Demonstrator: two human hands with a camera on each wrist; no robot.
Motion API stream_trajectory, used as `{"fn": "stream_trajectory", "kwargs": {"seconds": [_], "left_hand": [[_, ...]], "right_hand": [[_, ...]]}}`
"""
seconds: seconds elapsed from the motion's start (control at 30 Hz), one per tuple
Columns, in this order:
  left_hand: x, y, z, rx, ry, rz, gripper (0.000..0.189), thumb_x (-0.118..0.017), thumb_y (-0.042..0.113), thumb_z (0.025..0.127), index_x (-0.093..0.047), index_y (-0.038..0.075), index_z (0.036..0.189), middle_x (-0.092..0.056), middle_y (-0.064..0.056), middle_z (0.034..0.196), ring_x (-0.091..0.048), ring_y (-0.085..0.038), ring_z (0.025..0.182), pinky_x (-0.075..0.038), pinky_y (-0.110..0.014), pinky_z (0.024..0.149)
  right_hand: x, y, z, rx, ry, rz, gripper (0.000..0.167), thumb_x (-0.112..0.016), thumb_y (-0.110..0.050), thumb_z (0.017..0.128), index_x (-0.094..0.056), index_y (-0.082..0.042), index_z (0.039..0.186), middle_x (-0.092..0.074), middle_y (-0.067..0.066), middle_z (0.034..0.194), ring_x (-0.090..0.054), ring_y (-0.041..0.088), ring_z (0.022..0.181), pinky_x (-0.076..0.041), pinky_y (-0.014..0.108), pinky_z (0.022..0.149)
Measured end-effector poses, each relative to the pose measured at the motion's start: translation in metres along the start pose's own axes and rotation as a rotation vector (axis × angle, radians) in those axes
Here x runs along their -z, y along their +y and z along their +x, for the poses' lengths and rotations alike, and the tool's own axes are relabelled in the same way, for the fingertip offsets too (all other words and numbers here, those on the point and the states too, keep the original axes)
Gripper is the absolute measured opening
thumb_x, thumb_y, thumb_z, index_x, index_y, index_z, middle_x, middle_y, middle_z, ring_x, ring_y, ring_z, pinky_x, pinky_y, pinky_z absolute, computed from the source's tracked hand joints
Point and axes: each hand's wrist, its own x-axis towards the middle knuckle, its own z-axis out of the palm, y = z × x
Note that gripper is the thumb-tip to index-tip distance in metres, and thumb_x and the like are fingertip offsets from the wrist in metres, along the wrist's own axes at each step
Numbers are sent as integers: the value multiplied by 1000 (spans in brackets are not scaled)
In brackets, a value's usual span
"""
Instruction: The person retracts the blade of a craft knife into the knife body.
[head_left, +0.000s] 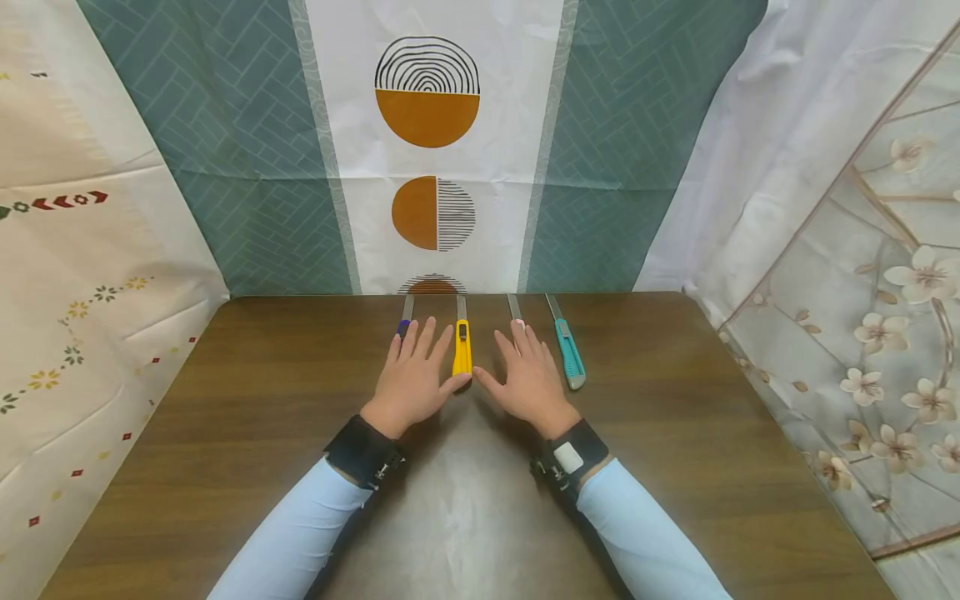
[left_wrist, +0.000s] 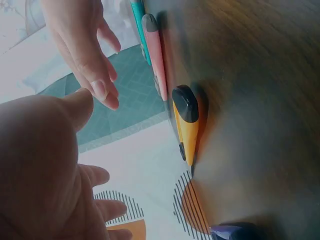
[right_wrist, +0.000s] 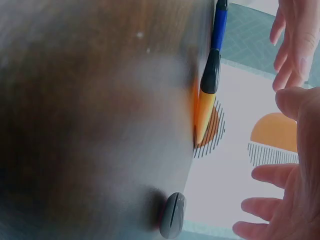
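Note:
Four utility knives lie side by side near the table's far edge, with metal blades extended away from me. My left hand [head_left: 411, 379], fingers spread, is held over the purple-blue knife [head_left: 403, 328], hiding most of it. Between the hands lies the yellow knife [head_left: 462, 354], with the left thumb overlapping its black end in the head view. My right hand [head_left: 534, 385] is likewise spread above the pink knife [left_wrist: 155, 57], which it mostly covers in the head view. Just right of that hand lies the teal knife [head_left: 570, 354]. Both wrist views show the hands raised off the tabletop, holding nothing.
The brown wooden table [head_left: 720, 467] ends just beyond the blades. Behind it hangs a green and white patterned cloth [head_left: 622, 125]. A cream cloth [head_left: 82, 333] hangs at the left and a floral curtain [head_left: 885, 375] at the right.

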Motion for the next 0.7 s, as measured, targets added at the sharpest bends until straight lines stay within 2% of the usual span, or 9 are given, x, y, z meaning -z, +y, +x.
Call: {"fn": "stream_trajectory", "kwargs": {"seconds": [0.17,0.27,0.4,0.47,0.57,0.7], "left_hand": [[-4,3,-2,-57,2,6,84,-56,59,100,-24,15,164,-18,-19,170,-16,-45,157,-17,-65,127],[-8,8,-6,-117,23,-3,79,-63,51,99,-34,12,160,-33,-22,165,-31,-48,151,-29,-63,124],[-11,18,-12,-182,74,-55,65,-69,41,98,-49,8,150,-58,-19,143,-56,-42,130,-50,-53,111],[-11,23,-15,-201,80,-104,58,-69,38,98,-54,8,145,-65,-15,132,-63,-36,118,-56,-48,102],[-11,32,-24,-206,36,-187,52,-68,37,99,-58,9,142,-68,-12,129,-66,-30,115,-58,-45,100],[-9,42,-39,-195,-70,-313,49,-67,35,100,-58,9,141,-70,-11,128,-69,-27,114,-59,-47,99]], "right_hand": [[-1,3,4,-3,5,22,77,-49,-64,100,-41,-12,157,-24,18,169,-23,40,157,-28,66,123],[-1,11,11,10,3,69,70,-54,-57,101,-45,-11,154,-31,20,166,-29,42,154,-33,66,121],[4,27,24,45,-17,125,61,-60,-48,100,-53,-10,147,-40,20,158,-41,41,144,-43,59,116],[8,39,33,66,-25,144,57,-62,-43,100,-57,-7,143,-46,21,152,-46,42,138,-46,56,115],[13,59,47,79,-38,157,50,-64,-38,99,-63,-3,135,-55,20,141,-53,39,128,-50,52,110],[20,85,64,53,-78,150,45,-64,-35,100,-66,-2,130,-59,18,131,-55,36,124,-51,51,108]]}}
